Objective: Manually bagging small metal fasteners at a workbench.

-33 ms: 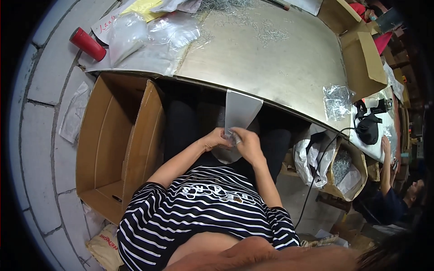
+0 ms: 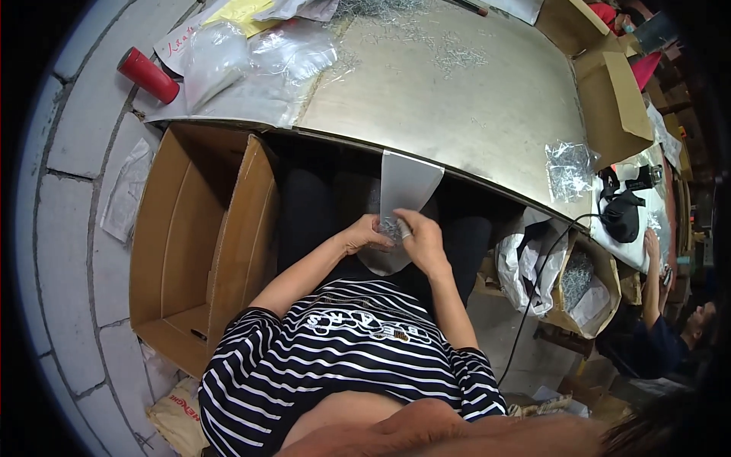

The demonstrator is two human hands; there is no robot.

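Observation:
A grey tapered metal chute (image 2: 407,179) hangs from the table's front edge down toward my lap. At its lower end my left hand (image 2: 365,233) is closed on a clear plastic bag (image 2: 386,260), whose lower part hangs below my fingers. Small shiny metal pieces (image 2: 389,228) show between my two hands. My right hand (image 2: 421,240) is at the right side of the chute's lower end, its fingers bent and a pale wrap around one of them. Whatever those fingertips pinch is hidden.
The metal-topped table (image 2: 396,99) carries scattered small pins and a filled clear bag (image 2: 569,171) at right. Clear bags (image 2: 217,65) and a red cylinder (image 2: 148,75) lie at far left. A cardboard box (image 2: 183,236) stands left of me. A co-worker (image 2: 659,327) sits at far right.
My right hand has shifted slightly up and to the right, uncovering the metal pieces between my hands. The left hand stays at the chute's lower end.

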